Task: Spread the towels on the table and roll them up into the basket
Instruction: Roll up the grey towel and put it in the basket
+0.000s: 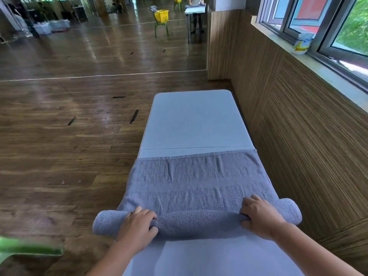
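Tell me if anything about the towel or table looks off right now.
Mostly tidy. The grey towel is wider than the table, so both ends of the roll overhang its edges. The left hand and right hand press on the roll.

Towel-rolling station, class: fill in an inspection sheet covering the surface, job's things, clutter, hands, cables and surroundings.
Surface: white folding table, far half bare.
Job's things: grey towel, near end rolled, the rest flat; roll overhangs both table sides.
Clutter: nothing seen on the table.
Hands: left hand and right hand both grip the roll.
Cables: nothing seen.
Surroundings: wood floor; panelled wall on the right; container on the windowsill; yellow basket on a distant chair.
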A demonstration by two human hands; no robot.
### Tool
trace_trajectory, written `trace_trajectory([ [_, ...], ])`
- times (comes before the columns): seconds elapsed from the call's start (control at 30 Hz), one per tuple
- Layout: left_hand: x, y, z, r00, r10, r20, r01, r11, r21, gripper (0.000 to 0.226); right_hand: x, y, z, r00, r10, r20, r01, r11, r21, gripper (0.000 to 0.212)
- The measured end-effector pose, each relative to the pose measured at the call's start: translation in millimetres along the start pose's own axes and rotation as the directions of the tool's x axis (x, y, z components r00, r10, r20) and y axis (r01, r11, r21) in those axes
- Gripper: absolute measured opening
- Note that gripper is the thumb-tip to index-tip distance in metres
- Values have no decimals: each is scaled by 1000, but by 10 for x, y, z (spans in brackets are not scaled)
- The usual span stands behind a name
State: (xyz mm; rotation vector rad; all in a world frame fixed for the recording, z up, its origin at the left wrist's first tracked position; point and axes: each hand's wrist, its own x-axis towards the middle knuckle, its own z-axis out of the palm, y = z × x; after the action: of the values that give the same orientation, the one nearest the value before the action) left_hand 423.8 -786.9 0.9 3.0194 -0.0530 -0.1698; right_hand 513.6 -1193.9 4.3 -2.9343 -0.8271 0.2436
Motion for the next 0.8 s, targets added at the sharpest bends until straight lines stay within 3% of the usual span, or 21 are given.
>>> trace_trajectory([
  [0.2, 37, -47, 61, 994, -59, -93, 42, 984, -172, 24, 32, 1, -30, 986, 147, -80, -134, 980, 144, 19],
  [0.27, 36, -40, 75, 988, -39, -150, 8, 979, -205, 24, 11, 4, -11, 984, 136, -119, -116, 980, 160, 10],
  [0.33, -9, -40, 77, 982, 11, -190, -42, 987, -157, 11, -33, 11, 2, 992, 66, -103, -54, 992, 116, 17],
  [0.43, -70, -70, 84, 998, 36, -56, -37, 999, -16, 48, -69, 9, 24, 1000, 12, -26, -12, 1000, -10, 41],
  [0.5, -80, -78, 114, 999, 36, -12, -35, 999, 35, 64, -59, -50, 4, 1000, 19, 13, -18, 997, -74, 38],
  [0.7, -74, -59, 122, 992, 84, -91, -78, 995, 66, 28, -52, -64, -85, 999, -12, 47, 14, 999, -44, 24],
  [0.8, -46, -46, 84, 991, 70, -111, -58, 993, 105, 22, -20, -67, -110, 994, 83, 74, -85, 996, 30, 16],
])
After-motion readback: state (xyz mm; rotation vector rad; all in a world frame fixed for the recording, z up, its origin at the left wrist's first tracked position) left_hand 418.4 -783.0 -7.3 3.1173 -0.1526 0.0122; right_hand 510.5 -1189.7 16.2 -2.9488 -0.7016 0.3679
